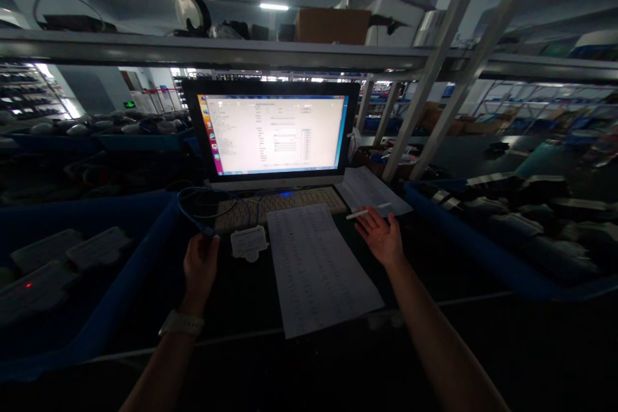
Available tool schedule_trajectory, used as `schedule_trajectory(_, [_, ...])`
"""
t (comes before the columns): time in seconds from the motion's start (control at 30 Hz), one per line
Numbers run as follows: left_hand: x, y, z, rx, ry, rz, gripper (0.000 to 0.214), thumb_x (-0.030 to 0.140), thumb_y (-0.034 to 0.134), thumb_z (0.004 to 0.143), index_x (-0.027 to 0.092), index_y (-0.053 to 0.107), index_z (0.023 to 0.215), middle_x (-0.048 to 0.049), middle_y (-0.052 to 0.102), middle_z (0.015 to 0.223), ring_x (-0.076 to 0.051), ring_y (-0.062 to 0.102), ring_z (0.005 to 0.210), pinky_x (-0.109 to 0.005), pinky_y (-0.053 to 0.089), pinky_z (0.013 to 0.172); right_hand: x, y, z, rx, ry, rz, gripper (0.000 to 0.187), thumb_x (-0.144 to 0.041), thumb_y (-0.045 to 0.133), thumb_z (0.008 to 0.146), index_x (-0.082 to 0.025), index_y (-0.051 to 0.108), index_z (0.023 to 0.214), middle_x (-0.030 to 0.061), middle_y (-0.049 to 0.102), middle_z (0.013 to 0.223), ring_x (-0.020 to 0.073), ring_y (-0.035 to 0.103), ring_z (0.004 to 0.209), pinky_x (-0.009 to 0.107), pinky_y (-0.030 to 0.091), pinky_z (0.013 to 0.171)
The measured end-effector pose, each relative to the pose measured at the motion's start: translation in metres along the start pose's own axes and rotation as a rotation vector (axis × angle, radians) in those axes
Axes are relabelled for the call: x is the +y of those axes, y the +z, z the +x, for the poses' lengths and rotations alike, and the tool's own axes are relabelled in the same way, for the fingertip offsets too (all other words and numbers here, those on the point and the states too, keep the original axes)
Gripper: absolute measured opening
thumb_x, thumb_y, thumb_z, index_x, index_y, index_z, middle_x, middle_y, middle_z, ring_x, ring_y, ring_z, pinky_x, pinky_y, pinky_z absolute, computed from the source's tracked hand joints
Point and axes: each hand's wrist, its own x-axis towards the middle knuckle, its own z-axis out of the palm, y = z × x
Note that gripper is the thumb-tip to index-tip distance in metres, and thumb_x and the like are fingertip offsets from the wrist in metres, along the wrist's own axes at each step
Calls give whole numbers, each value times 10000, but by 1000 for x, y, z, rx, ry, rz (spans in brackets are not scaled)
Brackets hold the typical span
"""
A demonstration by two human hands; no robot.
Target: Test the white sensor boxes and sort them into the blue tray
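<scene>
"At the far left, what is recorded?"

"One blue bin [113,306] containing pale units [99,246], flat-cased; a red light shows on the nearest."

"Left hand [200,264]?"

"Next in line, with a pale wristband [181,323] at the wrist. Thumb and fingers are drawn narrow on the plug [208,230] of a blue cable [197,224], which loops back toward the keyboard [309,198]. Behind that stands a monitor [275,135], lit, displaying a window of fields."

"Location of the single white unit [249,243]?"

"Flat on the dark tabletop [241,293], in front of the keyboard, between the left hand and a printed sheet [318,270]; apart from both hands. Its label is too small to read."

"And the paperwork?"

"The printed sheet lies just beside the unit, its far end over the keyboard. A second sheet [371,188] lies beyond, at the keyboard's right end."

"Right hand [381,238]?"

"Palm up, fingers loosely parted, a white pen [357,214] held among them; I cannot tell which fingers bear it."

"Far right?"

"A second blue bin [512,280], heaped with dark and pale housings [512,225]."
</scene>
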Motion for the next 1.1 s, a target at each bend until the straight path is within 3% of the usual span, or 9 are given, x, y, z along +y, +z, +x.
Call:
schedule_trajectory(0.17, [0, 1, -1, -14, -18, -37, 409, 524, 618, 677, 180, 569, 892, -76, 668, 906, -217, 646, 818, -353, 535, 731, 1, 2, -2, -43, 13, -1, 356, -556, 615, 696, -313, 651, 954, 13, 708, 1053, 221, 619, 1067, 408, 506, 901])
schedule_trajectory(0.3, [1, 1, 0, -13, -31, -39, 379, 484, 625, 673, 179, 572, 892, -77, 670, 890, -217, 646, 801, -351, 540, 711, 5, 3, -1, -5, -58, -10, 261, -315, 719, 664, -319, 640, 913, -42, 723, 974, 166, 655, 968, 330, 530, 846])
schedule_trajectory(0.43, [3, 1, -1, 1, -44, -52, 366, 456, 619, 660, 176, 575, 892, -77, 670, 886, -219, 647, 807, -357, 542, 718, 7, 0, 3, 64, -58, 0, 206, -227, 757, 635, -274, 631, 791, -59, 719, 765, 117, 674, 738, 228, 548, 658])
schedule_trajectory(0.57, [5, 2, -1, -8, -57, -73, 369, 446, 613, 658, 175, 572, 906, -83, 671, 905, -231, 655, 837, -379, 540, 758, 7, -8, 9, 106, -51, 16, 195, -266, 755, 654, -243, 561, 648, -91, 598, 509, 72, 552, 463, 177, 478, 461])
schedule_trajectory(0.67, [4, 1, -2, -8, -62, -72, 371, 449, 621, 666, 177, 574, 912, -78, 674, 899, -229, 656, 828, -374, 540, 745, 7, -13, 11, 119, -35, 16, 288, -308, 721, 695, -239, 472, 567, -94, 489, 407, 80, 472, 391, 205, 452, 416])
schedule_trajectory(0.83, [-1, 2, -1, -13, -74, -105, 425, 506, 626, 652, 172, 587, 913, -87, 680, 885, -231, 656, 820, -373, 535, 741, 6, -13, 10, 122, -6, 9, 321, -334, 693, 708, -231, 431, 553, -95, 432, 388, 73, 431, 368, 206, 430, 403])
schedule_trajectory(1.1, [-5, 6, -2, 2, -80, -188, 440, 530, 633, 646, 176, 577, 903, -90, 682, 888, -237, 666, 822, -390, 544, 755, 3, -9, 7, 162, 17, 0, 142, -338, 690, 660, -222, 619, 703, -42, 617, 532, 96, 553, 449, 203, 476, 454])
